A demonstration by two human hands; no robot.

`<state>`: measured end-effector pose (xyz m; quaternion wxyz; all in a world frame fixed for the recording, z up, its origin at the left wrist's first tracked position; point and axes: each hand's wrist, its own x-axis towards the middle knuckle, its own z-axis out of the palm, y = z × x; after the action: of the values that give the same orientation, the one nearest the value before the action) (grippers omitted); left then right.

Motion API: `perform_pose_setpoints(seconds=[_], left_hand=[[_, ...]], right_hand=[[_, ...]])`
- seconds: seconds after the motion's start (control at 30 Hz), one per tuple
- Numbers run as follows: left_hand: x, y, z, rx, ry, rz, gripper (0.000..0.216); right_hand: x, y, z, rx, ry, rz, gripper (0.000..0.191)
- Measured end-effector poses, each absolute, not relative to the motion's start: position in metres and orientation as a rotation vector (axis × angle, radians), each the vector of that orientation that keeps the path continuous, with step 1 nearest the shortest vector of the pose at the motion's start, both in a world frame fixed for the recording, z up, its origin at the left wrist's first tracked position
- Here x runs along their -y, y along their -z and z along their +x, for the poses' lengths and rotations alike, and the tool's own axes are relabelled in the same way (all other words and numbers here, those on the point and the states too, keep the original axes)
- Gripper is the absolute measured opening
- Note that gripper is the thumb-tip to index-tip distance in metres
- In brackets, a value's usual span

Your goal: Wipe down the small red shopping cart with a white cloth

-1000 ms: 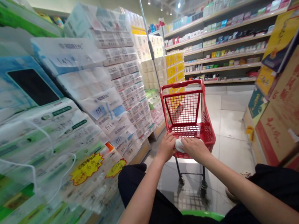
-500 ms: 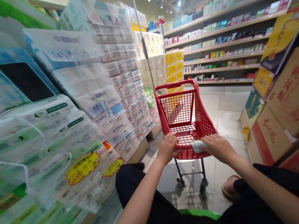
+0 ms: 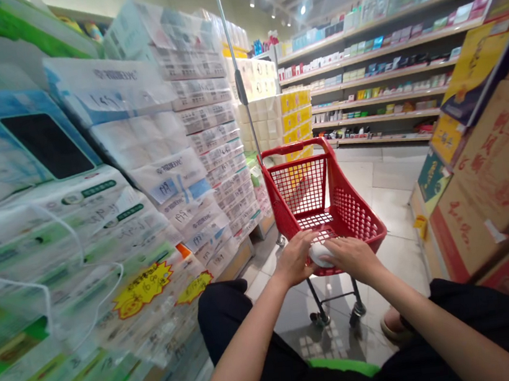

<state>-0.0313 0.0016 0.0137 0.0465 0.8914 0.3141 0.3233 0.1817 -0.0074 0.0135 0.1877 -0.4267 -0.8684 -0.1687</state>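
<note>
A red plastic shopping cart (image 3: pixel 358 211) with lattice walls stands in front of my knees, turned slightly to one side. My left hand (image 3: pixel 295 259) is closed round the near rim of the cart, its thumb beside a bunched white cloth (image 3: pixel 321 255). On the cloth lies my right hand (image 3: pixel 351 256), its fingers curled over it and pressing it to the same rim. The two hands almost meet there. Part of the cloth and of the rim is hidden under the fingers. A thin metal pole (image 3: pixel 224 26) rises from the cart's far left corner.
Stacked tissue packs (image 3: pixel 162 171) line the left side, with a dark-screened phone (image 3: pixel 48 146) and a white cable (image 3: pixel 77 239) on them. Cardboard cartons (image 3: pixel 502 151) stand at right. Stocked shelves (image 3: pixel 374 100) are behind. A green seat edge (image 3: pixel 343 363) shows between my legs.
The cart has turned, its near end swinging to the right. My left hand has moved right, and my right hand with the cloth has slid left, so they are closer together.
</note>
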Motion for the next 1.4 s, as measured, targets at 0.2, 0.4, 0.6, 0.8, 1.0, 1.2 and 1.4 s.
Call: perform_pose_setpoints(seconds=[0.2, 0.4, 0.6, 0.8, 1.0, 1.2, 1.4], left_hand=[[0.0, -0.018, -0.02, -0.808, -0.879, 2.793, 0.06], [0.006, -0.01, 0.012, -0.701, -1.05, 2.564, 0.068], [0.016, -0.026, 0.01, -0.608, -1.033, 2.276, 0.089], [0.016, -0.029, 0.017, -0.959, -1.223, 2.218, 0.061], [0.001, -0.042, 0.003, -0.89, -1.174, 2.287, 0.028], [-0.019, -0.064, -0.011, -1.043, -0.979, 2.642, 0.031], [-0.002, -0.066, 0.021, -0.848, -0.803, 2.939, 0.034]], right_hand=[[0.013, -0.015, 0.243, 2.342, 0.419, -1.302, 0.038], [0.026, -0.02, 0.225, 2.099, 0.301, -1.589, 0.045], [0.036, -0.026, 0.191, 2.022, 0.161, -1.614, 0.044], [0.036, -0.033, 0.196, 1.982, -0.16, -1.401, 0.045], [0.017, -0.024, 0.236, 2.035, -0.048, -1.452, 0.045], [0.011, -0.004, 0.256, 2.115, 0.298, -1.466, 0.041], [0.013, -0.003, 0.253, 2.124, 0.295, -1.467, 0.04]])
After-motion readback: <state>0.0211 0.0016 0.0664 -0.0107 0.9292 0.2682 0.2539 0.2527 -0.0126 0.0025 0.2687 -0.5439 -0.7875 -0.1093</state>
